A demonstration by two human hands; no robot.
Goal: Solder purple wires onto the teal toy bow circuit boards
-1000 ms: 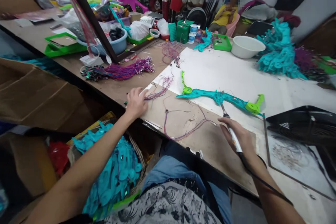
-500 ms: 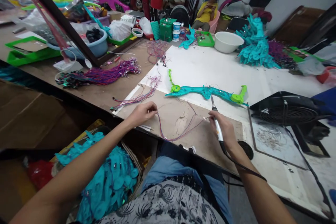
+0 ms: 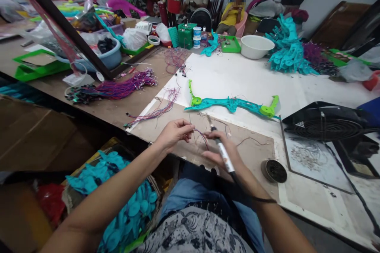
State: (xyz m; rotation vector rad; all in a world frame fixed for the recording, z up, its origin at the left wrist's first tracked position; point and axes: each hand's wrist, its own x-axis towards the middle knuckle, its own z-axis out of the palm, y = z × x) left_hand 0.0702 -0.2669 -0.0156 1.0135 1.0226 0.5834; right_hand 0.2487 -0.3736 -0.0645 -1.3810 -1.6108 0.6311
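Note:
My left hand (image 3: 173,133) pinches thin purple wires (image 3: 202,136) just above the near edge of the brown board (image 3: 252,152). My right hand (image 3: 221,151) is closed around a white soldering iron (image 3: 221,149) whose tip points up and away, close to the same wires. Its black cord runs back along my right forearm. Beyond both hands lies a long turquoise plastic piece (image 3: 228,104) with green ends. A small round tin (image 3: 273,170) sits to the right of my right hand.
A loose bundle of purple wires (image 3: 154,112) lies left of the board, a bigger bundle (image 3: 118,87) further left. A black fan (image 3: 323,126) lies at the right. A basket of turquoise parts (image 3: 124,205) stands by my left knee. Two people sit at the far end.
Both hands have come together in front of me. The left hand left the wire bundle and picked up wires; the right hand brought the soldering iron leftwards away from the turquoise piece.

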